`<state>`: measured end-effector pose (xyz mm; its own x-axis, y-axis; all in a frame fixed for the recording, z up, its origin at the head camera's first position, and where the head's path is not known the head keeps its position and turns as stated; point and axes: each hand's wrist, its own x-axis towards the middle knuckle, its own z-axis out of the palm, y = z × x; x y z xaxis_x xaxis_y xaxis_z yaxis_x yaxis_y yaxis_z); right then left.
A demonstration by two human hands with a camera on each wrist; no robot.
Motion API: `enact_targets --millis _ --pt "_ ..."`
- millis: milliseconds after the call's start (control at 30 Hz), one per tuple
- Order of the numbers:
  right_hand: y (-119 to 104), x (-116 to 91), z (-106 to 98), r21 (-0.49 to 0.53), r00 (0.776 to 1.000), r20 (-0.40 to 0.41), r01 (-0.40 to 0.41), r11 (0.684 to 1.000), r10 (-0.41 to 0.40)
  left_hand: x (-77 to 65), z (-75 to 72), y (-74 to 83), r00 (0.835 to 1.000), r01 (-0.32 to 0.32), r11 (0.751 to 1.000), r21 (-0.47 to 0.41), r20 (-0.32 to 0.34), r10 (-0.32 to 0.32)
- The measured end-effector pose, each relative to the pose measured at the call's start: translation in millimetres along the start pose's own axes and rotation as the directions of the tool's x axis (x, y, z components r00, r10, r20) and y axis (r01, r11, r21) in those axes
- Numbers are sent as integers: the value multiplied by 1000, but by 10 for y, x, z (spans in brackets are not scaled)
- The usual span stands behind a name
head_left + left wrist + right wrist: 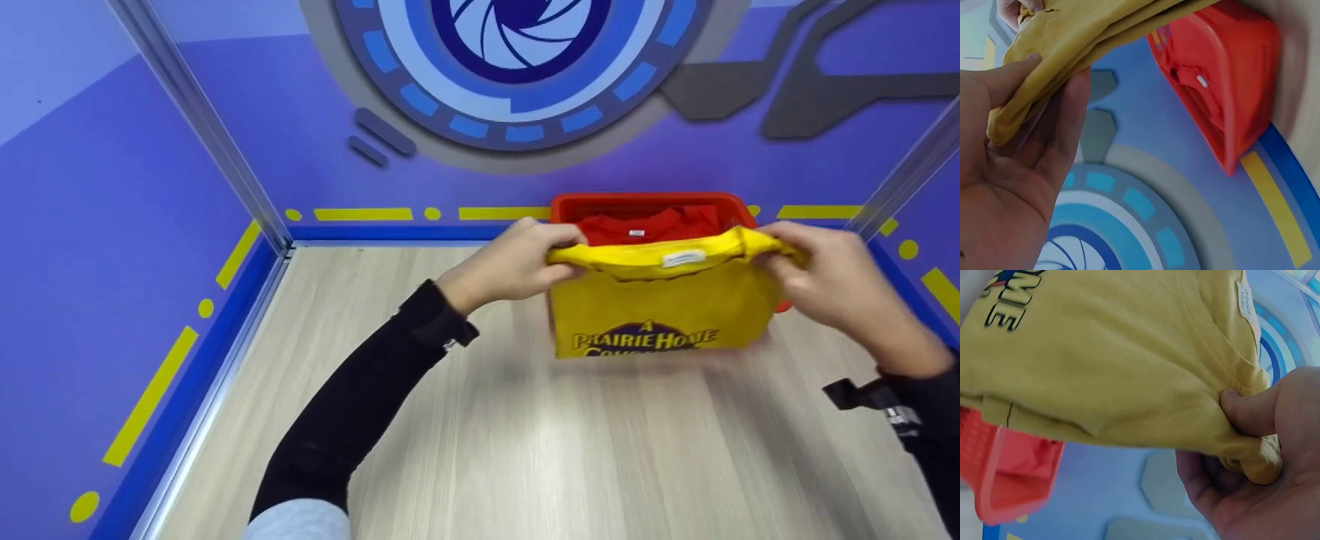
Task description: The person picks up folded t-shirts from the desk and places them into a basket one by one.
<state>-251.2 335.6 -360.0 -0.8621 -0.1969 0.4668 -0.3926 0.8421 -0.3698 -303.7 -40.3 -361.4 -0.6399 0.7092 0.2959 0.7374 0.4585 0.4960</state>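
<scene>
A folded yellow T-shirt (660,300) with dark lettering hangs between both hands, its collar and white label along the top edge. My left hand (529,259) pinches one top corner, thumb on one face and fingers behind, as the left wrist view shows on the yellow fabric (1055,62). The opposite corner is gripped by my right hand (821,274); in the right wrist view its thumb (1249,410) presses the cloth near the collar. Behind the shirt stands a red plastic bin (637,199), partly hidden by it. Inside the bin lies a red T-shirt (652,225) with a small label.
The bin sits on a light wood tabletop (480,450) close to the purple-blue back wall (450,180). A side wall (90,262) rises on the left, joined by a metal corner strip (210,127). Another wall (926,225) borders the right.
</scene>
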Motion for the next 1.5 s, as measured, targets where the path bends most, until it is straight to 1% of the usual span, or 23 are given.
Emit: enact_targets --millis 100,167,233,300,400,500,567,633,733,833,900,1033,1100,1167,1333,1500 --pt "56 11 -114 5 999 -19 -50 999 50 113 -4 103 1000 8 1000 -15 1 -8" --pt "91 20 -184 21 996 -44 -75 997 76 183 -10 158 1000 0 1000 -20 -5 0" --pt "121 33 -237 37 993 -53 -108 993 110 249 -17 199 1000 -12 1000 -11 -17 12" --pt "149 60 -270 37 988 -59 -137 990 139 312 -20 224 1000 -14 1000 4 -23 14" --pt "209 128 -282 23 984 -62 -168 985 169 411 -16 228 1000 2 1000 16 -19 -2" --pt "293 236 -259 5 979 -71 -190 982 190 523 -9 170 1000 16 1000 10 -3 -16" --pt "375 324 -216 -10 979 -80 -188 982 187 623 5 97 1000 28 1000 7 8 -28" --pt "472 429 -161 -16 980 -53 -192 981 191 741 28 6 998 57 998 13 23 -58" --pt "633 601 -45 -19 978 17 -208 978 208 915 93 -145 990 130 991 30 43 -132" --pt "769 762 79 -19 962 110 -249 968 250 1039 172 -294 978 205 977 55 33 -207" --pt "835 856 166 -24 951 152 -270 963 270 1082 222 -387 967 254 965 70 4 -255" --pt "916 1000 315 -55 932 210 -291 955 296 1127 320 -544 937 349 934 75 -58 -345" --pt "943 1063 386 -78 925 232 -290 954 300 1146 365 -607 922 385 921 66 -70 -380" --pt "964 1099 460 -98 921 252 -282 954 298 1165 409 -653 911 412 909 64 -65 -408" --pt "1021 1171 655 -122 886 346 -284 951 309 1190 507 -752 881 473 877 85 -31 -472" --pt "1094 1192 840 -126 854 414 -288 949 314 1180 618 -841 858 513 854 92 -24 -513"
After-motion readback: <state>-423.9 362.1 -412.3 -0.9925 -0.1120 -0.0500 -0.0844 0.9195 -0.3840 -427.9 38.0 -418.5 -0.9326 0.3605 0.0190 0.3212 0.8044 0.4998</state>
